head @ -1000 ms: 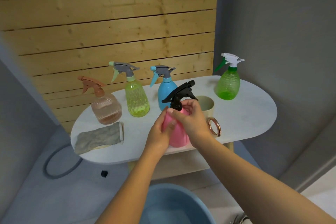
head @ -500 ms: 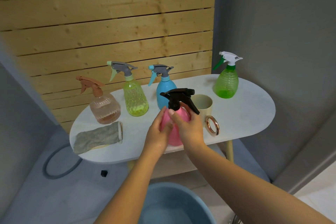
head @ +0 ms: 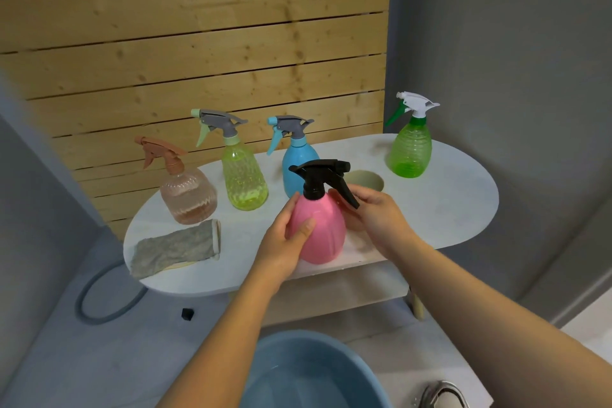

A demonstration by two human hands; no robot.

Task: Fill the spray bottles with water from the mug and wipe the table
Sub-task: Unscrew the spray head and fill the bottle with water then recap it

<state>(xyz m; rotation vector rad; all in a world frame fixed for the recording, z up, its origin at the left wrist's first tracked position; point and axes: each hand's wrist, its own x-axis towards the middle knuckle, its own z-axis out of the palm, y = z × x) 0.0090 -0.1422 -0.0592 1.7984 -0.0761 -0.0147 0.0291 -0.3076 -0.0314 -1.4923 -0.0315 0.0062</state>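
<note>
A pink spray bottle (head: 323, 232) with a black trigger head (head: 319, 175) stands at the front edge of the white oval table (head: 447, 205). My left hand (head: 284, 242) grips its body from the left. My right hand (head: 377, 212) is just right of the bottle, fingers apart near the black trigger lever. The beige mug (head: 366, 180) stands behind, mostly hidden by my right hand. Behind stand a peach bottle (head: 187, 195), a yellow-green bottle (head: 243, 180), a blue bottle (head: 298, 159) and a green bottle (head: 410, 152). A grey cloth (head: 177, 247) lies at the table's front left.
A blue basin (head: 314, 374) with water sits on the floor below my arms. A grey hose (head: 96, 305) curls on the floor at the left. A wooden slat wall stands behind the table, a grey wall to the right. A small black cap (head: 187, 314) lies on the floor.
The black spray head has turned from pointing up-right to sitting level on the pink bottle. My right hand has come off the head and moved to the right.
</note>
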